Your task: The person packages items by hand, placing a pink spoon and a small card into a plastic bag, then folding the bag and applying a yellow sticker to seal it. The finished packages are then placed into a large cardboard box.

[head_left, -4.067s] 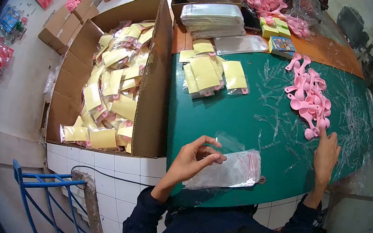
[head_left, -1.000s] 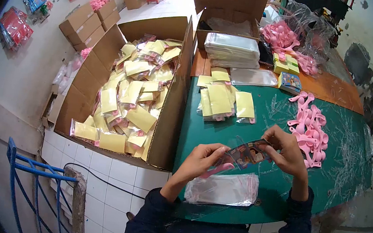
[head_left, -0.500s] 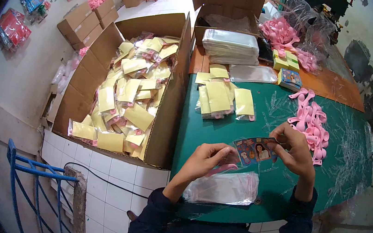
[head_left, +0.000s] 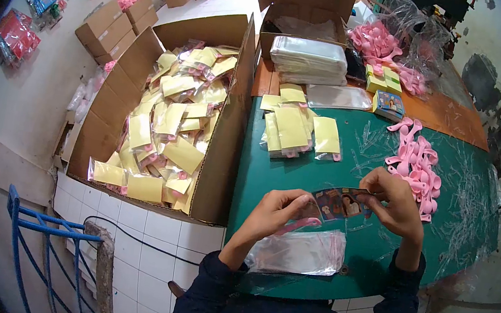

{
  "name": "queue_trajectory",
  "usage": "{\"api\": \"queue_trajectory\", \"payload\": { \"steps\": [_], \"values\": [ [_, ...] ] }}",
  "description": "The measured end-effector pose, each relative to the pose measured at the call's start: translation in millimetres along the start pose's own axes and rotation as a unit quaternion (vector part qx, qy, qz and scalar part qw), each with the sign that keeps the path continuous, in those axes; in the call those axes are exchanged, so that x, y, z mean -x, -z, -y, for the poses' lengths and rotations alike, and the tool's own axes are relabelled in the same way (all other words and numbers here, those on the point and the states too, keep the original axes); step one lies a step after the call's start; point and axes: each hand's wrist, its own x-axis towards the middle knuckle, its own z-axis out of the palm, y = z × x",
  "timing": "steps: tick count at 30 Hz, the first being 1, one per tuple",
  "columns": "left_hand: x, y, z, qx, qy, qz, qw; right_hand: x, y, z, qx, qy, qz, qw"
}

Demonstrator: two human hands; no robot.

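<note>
Since the earliest frame your right hand (head_left: 396, 202) has left the pink spoon pile (head_left: 415, 164) and come in over the near part of the worktop (head_left: 272, 187). Your left hand (head_left: 272, 215) has gone from loosely curled over the bag stack (head_left: 298, 253) to gripping a clear bag (head_left: 309, 210). Vs the last frame, the printed card (head_left: 338, 205) is tilted so its face reads darker.

State now: both hands grasping, neither released. Right has the card pinched between thumb and fingers at its right end. Left pinches the clear bag, thumb on top. A pink spoon (head_left: 300, 226) shows just below your left thumb; can't tell if it's fully inside the bag. Card's left end meets the bag by your left fingertips, can't tell how far in it sits. Card is right of centre in the frame, held above the worktop, just above the bag stack in view.

Around you: spoon pile is right of your work, beyond the right hand. Yellow-backed packets (head_left: 291, 127) lie in a heap at upper centre, with a single packet (head_left: 327, 136) just to their right. Card stack (head_left: 389, 103) is upper right, beside a flat clear sleeve (head_left: 339, 97). Big cardboard box (head_left: 219, 153) left of the worktop holds many more yellow-backed packets
</note>
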Motion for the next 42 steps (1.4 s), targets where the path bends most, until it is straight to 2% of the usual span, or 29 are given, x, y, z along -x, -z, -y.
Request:
{"api": "queue_trajectory", "payload": {
  "steps": [1, 4, 7, 10, 14, 15, 17, 18, 20, 21, 24, 25, 28, 31, 34, 37, 40, 42],
  "values": [
    [0, 1, 2, -0.04, -0.004, 0.0, 0.999, 0, 2, 1, 0.018, -0.009, 0.016, 1.0],
    [3, -2, -6, -0.045, -0.008, -0.012, 0.999, 1, 3, 3, 0.042, -0.007, 0.028, 0.999],
    [3, -8, -2, -0.007, -0.005, 0.022, 1.0, 0, -1, -1, 0.033, 0.017, 0.061, 0.997],
    [3, -12, -16, -0.046, -0.008, 0.08, 0.996, -5, -12, -3, 0.058, 0.024, 0.119, 0.991],
    [7, -16, -28, -0.22, -0.024, 0.033, 0.975, -5, -32, -10, 0.121, 0.062, 0.134, 0.982],
    [8, -16, -26, -0.246, -0.023, 0.022, 0.969, -5, -37, -16, 0.113, 0.112, 0.112, 0.981],
    [9, -16, -21, -0.298, -0.022, 0.001, 0.954, -7, -35, -19, 0.051, 0.072, 0.146, 0.985],
    [10, -12, -21, -0.296, -0.016, 0.024, 0.955, -9, -33, -20, 0.021, 0.053, 0.162, 0.985],
    [14, 5, -21, -0.292, -0.003, 0.072, 0.954, -12, -28, -28, -0.04, 0.007, 0.134, 0.99],
    [17, 12, -21, -0.233, -0.001, 0.086, 0.969, -13, -26, -34, -0.072, -0.015, 0.12, 0.99],
    [23, 24, -13, -0.129, -0.049, 0.043, 0.99, -18, -21, -50, -0.165, -0.122, 0.112, 0.972],
    [24, 24, -15, -0.135, -0.05, 0.022, 0.989, -21, -24, -53, -0.152, -0.103, 0.094, 0.978],
    [23, 23, -8, -0.059, -0.019, -0.024, 0.998, -26, -22, -42, -0.25, -0.122, 0.105, 0.955],
    [21, 23, -7, -0.031, 0.004, -0.043, 0.999, -25, -14, -40, -0.214, -0.19, 0.124, 0.95],
    [21, 19, -11, -0.006, 0.013, -0.033, 0.999, -23, -20, -51, -0.221, -0.154, 0.105, 0.957],
    [21, 16, -13, -0.044, 0.033, -0.009, 0.998, -23, -27, -52, -0.214, -0.127, 0.08, 0.965],
    [21, 12, -3, -0.172, -0.035, -0.108, 0.979, -22, -21, -50, -0.121, -0.129, 0.045, 0.983],
    [24, 9, 8, -0.196, -0.052, -0.128, 0.971, -21, -25, -41, -0.095, -0.115, 0.022, 0.989]
  ]
}}
